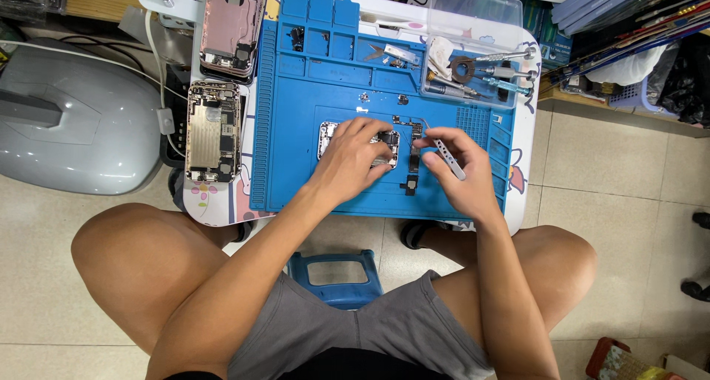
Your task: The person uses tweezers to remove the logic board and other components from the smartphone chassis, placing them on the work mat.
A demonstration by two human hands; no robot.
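Note:
An opened phone body [329, 138] lies in the middle of a blue repair mat [296, 129]. My left hand [353, 160] rests on top of it, fingers spread over its inner parts and hiding most of it. My right hand [460, 171] is just to its right and holds metal tweezers [446, 154], tips pointing up-left toward small dark parts [414, 129] beside the phone. Another small black part [410, 185] lies on the mat between my hands.
Two more opened phone bodies, one pink [231, 25] and one silver [213, 131], lie left of the mat. A clear tray [473, 62] with screwdrivers sits at the back right. A grey case [74, 121] is on the floor, and a blue stool [336, 276] stands between my knees.

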